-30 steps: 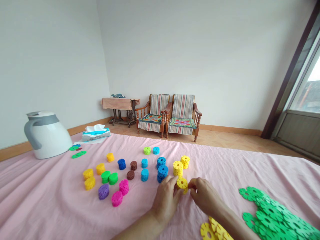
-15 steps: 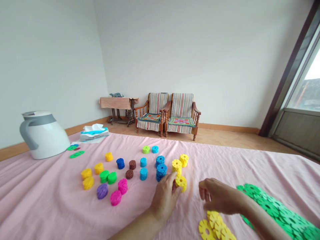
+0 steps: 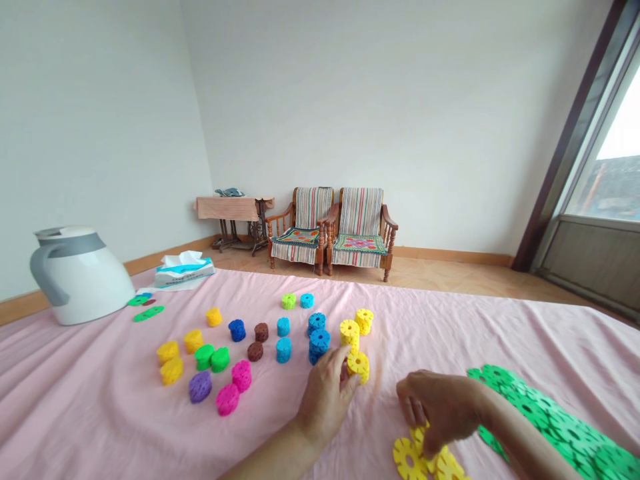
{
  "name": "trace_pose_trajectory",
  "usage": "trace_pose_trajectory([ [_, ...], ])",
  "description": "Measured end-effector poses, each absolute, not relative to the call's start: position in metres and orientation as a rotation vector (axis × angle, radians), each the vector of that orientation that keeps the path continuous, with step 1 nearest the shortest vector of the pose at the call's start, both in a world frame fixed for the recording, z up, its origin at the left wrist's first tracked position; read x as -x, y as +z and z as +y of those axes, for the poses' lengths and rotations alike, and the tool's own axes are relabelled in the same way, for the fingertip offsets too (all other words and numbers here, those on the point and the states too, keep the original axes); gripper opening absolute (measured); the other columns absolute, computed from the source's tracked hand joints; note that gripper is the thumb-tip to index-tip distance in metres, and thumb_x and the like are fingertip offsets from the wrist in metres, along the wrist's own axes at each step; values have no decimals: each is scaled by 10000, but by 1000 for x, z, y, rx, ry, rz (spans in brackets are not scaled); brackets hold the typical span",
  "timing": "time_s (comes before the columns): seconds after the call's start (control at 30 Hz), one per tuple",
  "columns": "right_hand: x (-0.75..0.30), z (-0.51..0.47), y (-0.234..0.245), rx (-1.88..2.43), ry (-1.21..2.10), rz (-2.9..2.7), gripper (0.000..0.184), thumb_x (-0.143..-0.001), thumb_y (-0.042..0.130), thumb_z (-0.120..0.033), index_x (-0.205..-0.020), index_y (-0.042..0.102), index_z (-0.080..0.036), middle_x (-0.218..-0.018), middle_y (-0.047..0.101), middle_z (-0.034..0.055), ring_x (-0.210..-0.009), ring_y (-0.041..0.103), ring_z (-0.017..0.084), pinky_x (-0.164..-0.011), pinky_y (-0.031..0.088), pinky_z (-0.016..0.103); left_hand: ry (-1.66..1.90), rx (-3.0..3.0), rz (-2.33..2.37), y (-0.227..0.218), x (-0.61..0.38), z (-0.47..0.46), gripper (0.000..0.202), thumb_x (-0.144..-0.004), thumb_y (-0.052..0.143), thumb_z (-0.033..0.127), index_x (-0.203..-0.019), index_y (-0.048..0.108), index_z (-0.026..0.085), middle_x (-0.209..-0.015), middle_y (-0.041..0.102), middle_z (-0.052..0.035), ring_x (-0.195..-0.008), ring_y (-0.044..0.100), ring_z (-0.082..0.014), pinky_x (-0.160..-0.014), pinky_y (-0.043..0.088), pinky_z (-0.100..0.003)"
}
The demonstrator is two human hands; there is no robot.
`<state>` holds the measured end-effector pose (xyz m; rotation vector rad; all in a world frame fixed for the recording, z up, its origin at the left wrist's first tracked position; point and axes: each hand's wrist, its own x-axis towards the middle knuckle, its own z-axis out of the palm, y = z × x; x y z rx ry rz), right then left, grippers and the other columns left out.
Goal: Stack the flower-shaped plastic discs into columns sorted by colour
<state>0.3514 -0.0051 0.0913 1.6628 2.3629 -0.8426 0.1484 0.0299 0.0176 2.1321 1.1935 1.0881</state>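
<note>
On the pink cloth, my left hand (image 3: pixel 327 393) has its fingers and thumb closed around a short stack of yellow notched discs (image 3: pixel 359 368). A taller yellow stack (image 3: pixel 349 333) stands just behind it, with another yellow stack (image 3: pixel 365 321) farther back. To the right, my right hand (image 3: pixel 440 407) reaches down over a pile of loose yellow flower-shaped discs (image 3: pixel 409 459). Its fingers are bent and apart from the thumb, with the fingertips at the discs; the hand partly covers the pile.
Blue stacks (image 3: pixel 319 343) stand left of my left hand, beside several small stacks in other colours. A long heap of green discs (image 3: pixel 545 413) lies under and beyond my right forearm. A white jug (image 3: pixel 93 280) and a tissue box (image 3: pixel 184 272) stand at the far left.
My right hand has moved down from above the cloth onto the loose yellow discs. My left hand stays around the same yellow stack. The view has shifted slightly.
</note>
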Motion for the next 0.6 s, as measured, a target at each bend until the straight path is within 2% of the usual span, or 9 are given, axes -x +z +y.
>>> trace_pose_trajectory([
  [0.23, -362, 2, 89, -1647, -1309, 2469, 75, -599, 607, -131, -665, 628, -159, -598, 534, -45, -584, 472, 75, -542, 348, 186, 1059, -2132, 1195, 20, -148, 28, 392, -777, 544, 142, -1160, 535, 221, -1106, 600, -51, -1047, 541, -217, -902, 434, -349],
  [0.37, -357, 14, 77, -1916, -1506, 2554, 11, -646, 552, -136, -642, 560, -142, -550, 486, -54, -522, 423, 49, -492, 305, 176, 1050, -2125, 1196, 21, -148, 28, 360, -781, 556, 167, -1139, 549, 207, -1071, 610, -58, -1035, 548, -228, -900, 438, -359],
  [0.5, -338, 25, 64, -2389, -1765, 2462, 101, -712, 534, -233, -658, 511, -151, -507, 452, -59, -462, 419, 51, -434, 275, 181, 1046, -2115, 1176, 20, -148, 29, 370, -791, 557, 184, -1160, 542, 208, -1088, 609, -60, -1041, 551, -232, -892, 450, -361],
  [0.6, -322, 29, 52, -2553, -2064, 2269, 161, -729, 533, -296, -653, 494, -159, -499, 459, -58, -430, 416, 47, -418, 294, 180, 1061, -2111, 1172, 16, -148, 31, 416, -789, 557, 168, -1201, 515, 214, -1136, 598, -61, -1052, 549, -226, -891, 456, -359],
])
